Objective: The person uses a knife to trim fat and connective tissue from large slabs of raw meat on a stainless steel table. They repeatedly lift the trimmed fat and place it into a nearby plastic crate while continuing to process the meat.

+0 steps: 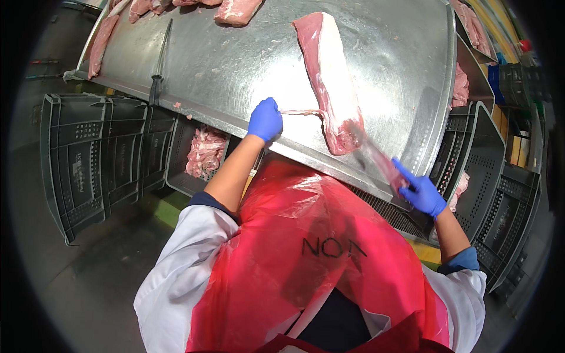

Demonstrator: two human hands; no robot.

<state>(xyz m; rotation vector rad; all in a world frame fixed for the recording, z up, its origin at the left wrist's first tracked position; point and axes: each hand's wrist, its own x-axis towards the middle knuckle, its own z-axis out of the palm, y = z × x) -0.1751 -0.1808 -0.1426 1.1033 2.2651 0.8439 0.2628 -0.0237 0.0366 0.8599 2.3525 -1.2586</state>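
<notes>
My left hand (265, 119), in a blue glove, pinches a thin strip of meat (303, 112) stretched leftward from a long cut of pink meat with white fat (329, 76) lying on the steel table (218, 70). My right hand (421, 191), also gloved, grips a knife (379, 159) near the table's front right edge, index finger extended. The blade is smeared by motion and points up-left toward the lower end of the cut; whether it touches the meat I cannot tell.
A sharpening steel (159, 65) lies at the left. More meat cuts (235, 9) lie along the far edge. Below the table's left edge are grey crates (73, 165) and a crate of trimmings (203, 150); more crates (488, 223) with meat stand right. A red apron (306, 212) covers my front.
</notes>
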